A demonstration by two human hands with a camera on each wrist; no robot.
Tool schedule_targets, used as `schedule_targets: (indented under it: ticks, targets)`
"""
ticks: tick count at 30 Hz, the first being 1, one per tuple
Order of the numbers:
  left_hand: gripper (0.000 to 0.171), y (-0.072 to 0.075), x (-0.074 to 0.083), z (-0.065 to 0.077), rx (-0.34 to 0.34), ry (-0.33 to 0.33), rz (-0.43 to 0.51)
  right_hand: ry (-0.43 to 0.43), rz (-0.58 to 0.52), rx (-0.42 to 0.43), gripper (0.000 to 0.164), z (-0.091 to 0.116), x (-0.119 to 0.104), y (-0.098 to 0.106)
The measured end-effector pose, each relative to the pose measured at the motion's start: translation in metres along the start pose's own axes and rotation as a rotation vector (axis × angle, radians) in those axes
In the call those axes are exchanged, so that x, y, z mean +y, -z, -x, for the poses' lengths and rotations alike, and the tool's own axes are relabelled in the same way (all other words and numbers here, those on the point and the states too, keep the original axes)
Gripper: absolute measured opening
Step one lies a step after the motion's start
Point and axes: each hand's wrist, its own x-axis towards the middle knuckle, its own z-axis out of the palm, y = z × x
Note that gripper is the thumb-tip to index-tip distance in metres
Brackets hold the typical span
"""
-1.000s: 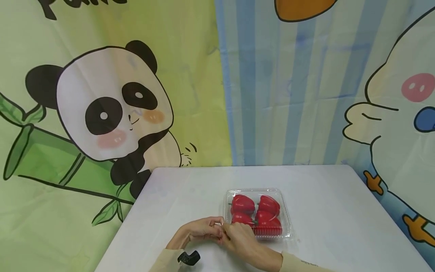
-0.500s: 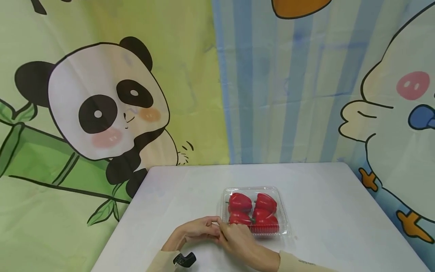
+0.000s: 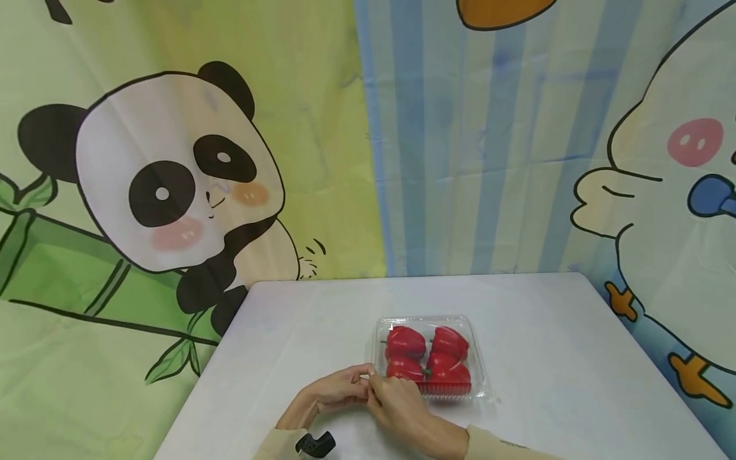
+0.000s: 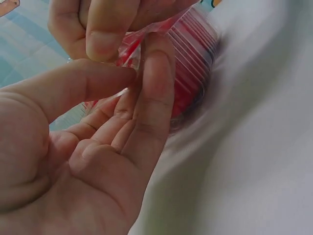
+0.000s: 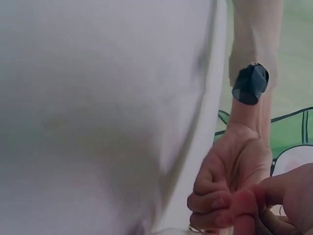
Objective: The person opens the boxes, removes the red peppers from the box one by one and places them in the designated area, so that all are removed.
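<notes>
A clear plastic clamshell container (image 3: 482,382) with several red bell peppers (image 3: 405,343) in it lies on the table in the head view. My left hand (image 3: 340,391) is at its near left corner, palm turned up, thumb and fingers pinching the clear plastic edge. Beside it, my right hand (image 3: 405,409) has curled fingers pinching at the same corner. The left wrist view shows both hands meeting on the plastic rim, the right hand (image 4: 117,22) above. In the right wrist view the fingers overlap, and the container is barely visible.
The white table (image 3: 310,319) extends around the container. Behind it hangs a printed backdrop (image 3: 322,160) with a panda and blue stripes. A black band (image 3: 315,444) sits on the left wrist.
Hands and container sit slightly further left in the head view, as the backdrop does too. Both hands stay at the same corner, with only small finger shifts.
</notes>
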Motion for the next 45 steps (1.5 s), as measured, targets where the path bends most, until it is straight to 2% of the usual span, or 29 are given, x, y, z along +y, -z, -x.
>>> schedule_targets:
  ticks: [2, 3, 6, 10, 12, 15, 16, 17, 21, 25, 28, 33, 40, 45]
  targets:
    - [0.024, 0.000, 0.000, 0.000, 0.000, -0.005, -0.005, 0.002, -0.003, -0.003, 0.027, -0.001, 0.000, 0.001]
    - [0.025, 0.000, 0.000, 0.000, 0.000, -0.004, -0.004, 0.002, 0.001, -0.003, 0.027, -0.002, 0.000, 0.002]
    - [0.023, 0.000, 0.003, 0.001, 0.002, 0.017, -0.003, -0.002, 0.032, -0.025, 0.023, -0.003, 0.000, 0.005]
    - [0.027, 0.000, 0.007, 0.003, 0.010, 0.056, -0.002, -0.014, 0.075, -0.098, 0.008, -0.003, -0.002, 0.010]
    - [0.024, 0.000, 0.006, 0.004, 0.016, 0.057, -0.011, -0.010, 0.112, -0.113, 0.012, -0.002, -0.002, 0.011]
    - [0.016, -0.002, 0.005, 0.005, 0.045, 0.052, -0.036, -0.001, 0.150, -0.117, 0.027, 0.003, -0.002, 0.015]
    - [0.014, -0.004, 0.005, 0.005, 0.062, 0.043, -0.059, 0.003, 0.159, -0.113, 0.032, 0.005, -0.001, 0.017]
    - [0.012, -0.006, 0.004, 0.005, 0.085, 0.037, -0.085, 0.010, 0.168, -0.104, 0.030, 0.007, 0.000, 0.019]
    - [0.017, -0.017, 0.008, 0.005, 0.215, 0.014, -0.196, 0.040, 0.213, -0.061, 0.010, 0.015, 0.006, 0.027]
    - [0.028, -0.028, 0.013, 0.008, 0.347, -0.019, -0.314, 0.099, 0.278, 0.008, 0.021, 0.022, 0.014, 0.032]
    - [0.035, -0.032, 0.017, 0.010, 0.405, -0.050, -0.408, 0.117, 0.291, 0.049, 0.024, 0.029, 0.020, 0.037]
    - [0.047, -0.032, 0.019, 0.012, 0.437, -0.076, -0.539, 0.108, 0.274, 0.093, 0.029, 0.039, 0.029, 0.048]
    - [0.067, -0.025, 0.020, 0.010, 0.482, -0.022, -0.656, 0.111, 0.251, 0.141, 0.024, 0.048, 0.042, 0.067]
    - [0.079, -0.018, 0.025, 0.007, 0.472, -0.011, -0.786, 0.007, 0.234, 0.107, 0.023, 0.057, 0.052, 0.085]
